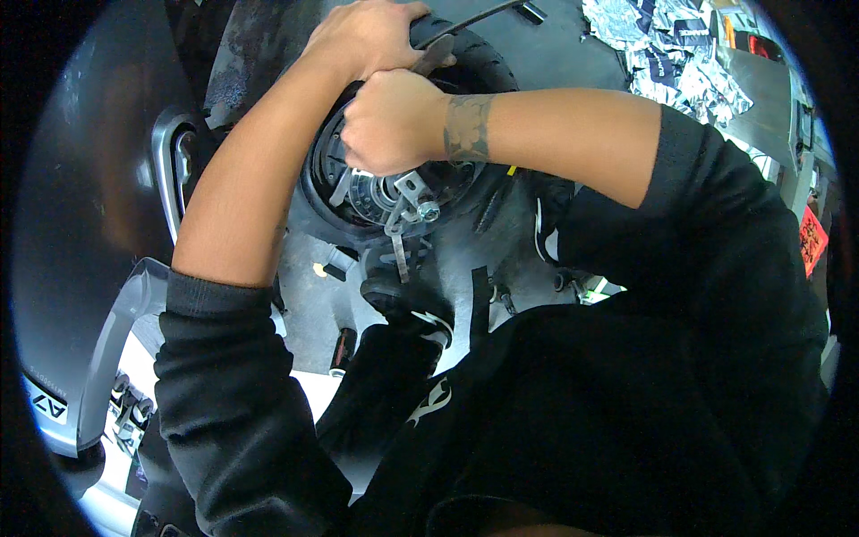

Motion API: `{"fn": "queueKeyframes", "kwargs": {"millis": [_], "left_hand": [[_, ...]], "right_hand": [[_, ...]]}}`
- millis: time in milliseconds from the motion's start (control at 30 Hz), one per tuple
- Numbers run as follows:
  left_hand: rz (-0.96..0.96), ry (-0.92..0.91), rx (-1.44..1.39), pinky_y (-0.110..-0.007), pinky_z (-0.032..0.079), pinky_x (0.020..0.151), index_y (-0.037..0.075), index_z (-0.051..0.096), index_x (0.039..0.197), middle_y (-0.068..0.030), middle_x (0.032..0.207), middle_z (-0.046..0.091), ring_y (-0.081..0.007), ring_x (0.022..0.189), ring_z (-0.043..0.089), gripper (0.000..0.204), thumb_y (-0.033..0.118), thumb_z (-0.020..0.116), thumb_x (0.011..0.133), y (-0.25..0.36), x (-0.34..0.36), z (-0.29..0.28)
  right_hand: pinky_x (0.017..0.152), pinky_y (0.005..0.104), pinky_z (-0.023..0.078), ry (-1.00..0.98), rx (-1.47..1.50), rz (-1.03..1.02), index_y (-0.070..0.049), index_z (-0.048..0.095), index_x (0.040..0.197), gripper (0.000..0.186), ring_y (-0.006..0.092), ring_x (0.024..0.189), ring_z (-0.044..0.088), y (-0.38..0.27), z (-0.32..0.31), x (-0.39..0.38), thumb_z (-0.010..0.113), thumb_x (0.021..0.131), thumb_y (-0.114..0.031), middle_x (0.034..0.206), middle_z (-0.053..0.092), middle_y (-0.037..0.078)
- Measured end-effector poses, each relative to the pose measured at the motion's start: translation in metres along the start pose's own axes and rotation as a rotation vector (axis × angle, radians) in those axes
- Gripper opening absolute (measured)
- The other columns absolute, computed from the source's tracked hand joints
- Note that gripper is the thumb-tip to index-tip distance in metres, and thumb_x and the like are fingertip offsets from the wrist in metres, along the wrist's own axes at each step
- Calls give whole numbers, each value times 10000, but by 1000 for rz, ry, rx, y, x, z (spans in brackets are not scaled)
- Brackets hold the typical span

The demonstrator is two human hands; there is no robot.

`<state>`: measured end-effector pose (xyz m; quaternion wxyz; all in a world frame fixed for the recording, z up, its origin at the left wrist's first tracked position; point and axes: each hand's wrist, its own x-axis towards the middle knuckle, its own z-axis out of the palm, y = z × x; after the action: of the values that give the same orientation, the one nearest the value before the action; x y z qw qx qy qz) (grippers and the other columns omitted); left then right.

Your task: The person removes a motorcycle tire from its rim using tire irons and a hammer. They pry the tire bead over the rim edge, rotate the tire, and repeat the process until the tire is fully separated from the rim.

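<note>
A black scooter-type wheel with a tire (313, 208) lies on its side in front of me, its metal hub, brackets and axle nut (429, 211) facing up. My left hand (371, 36) rests at the far edge of the tire, one digit reaching to the right; its other fingers are mostly hidden. Just below it, my right hand (394, 125) is a closed fist over the wheel, and what it grips is hidden. A thin dark metal bar (479, 16) slants in from the upper right and ends at the tire beside both hands.
A dark panel with a chrome trim (165, 170) stands at the left. My shoe (398, 300) is just below the wheel. A black cylinder (342, 351) lies on the grey floor (313, 304). Crumpled silvery packaging (671, 54) is at upper right, beside a metal bench (761, 85).
</note>
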<state>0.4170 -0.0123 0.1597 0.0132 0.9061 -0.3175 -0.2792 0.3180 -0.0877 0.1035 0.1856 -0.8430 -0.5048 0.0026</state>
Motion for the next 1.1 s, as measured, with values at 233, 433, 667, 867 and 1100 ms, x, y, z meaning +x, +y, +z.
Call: {"fn": "queueKeyframes", "kwargs": {"millis": [233, 433, 667, 867, 1100], "left_hand": [[-3, -42, -36, -503, 529, 1023, 81, 636, 1430, -246, 1225, 738, -430, 1177, 681, 878, 737, 693, 849, -3, 1, -2], [37, -1, -83, -507, 529, 1026, 50, 644, 1404, -254, 1256, 723, -433, 1189, 675, 877, 727, 714, 850, -6, -5, 4], [98, 155, -667, -489, 528, 1071, -6, 634, 1415, -277, 1385, 671, -420, 1246, 667, 791, 584, 759, 903, -18, -16, -1], [-486, 1042, -729, -368, 577, 730, -12, 759, 1034, -178, 827, 757, -244, 746, 750, 310, 290, 688, 1036, 43, -164, 105], [-1122, 1066, -580, -526, 416, 1132, -17, 453, 1476, -293, 1380, 477, -477, 1306, 481, 829, 268, 884, 828, 74, -198, 276]], "right_hand": [[842, 493, 594, -195, 17, -10, -91, 809, 1051, 298, 305, 1019, 747, -12, 16, 34, 687, 854, -278, 1091, 782, 143], [880, 438, 598, -188, 9, 52, -4, 792, 959, 375, 316, 958, 764, -4, 19, 27, 743, 827, -352, 989, 786, 175], [950, 509, 581, -517, 80, 333, -66, 822, 1112, 442, 356, 1122, 743, 11, -15, 26, 623, 986, -440, 1198, 775, 187], [866, 496, 601, -410, 28, 239, -31, 815, 979, 491, 379, 968, 765, 12, -21, 16, 613, 984, -479, 1001, 787, 205], [843, 514, 579, -354, 70, 335, -32, 799, 828, 586, 425, 905, 732, 4, -19, 10, 548, 1020, -526, 871, 757, 230]]}}
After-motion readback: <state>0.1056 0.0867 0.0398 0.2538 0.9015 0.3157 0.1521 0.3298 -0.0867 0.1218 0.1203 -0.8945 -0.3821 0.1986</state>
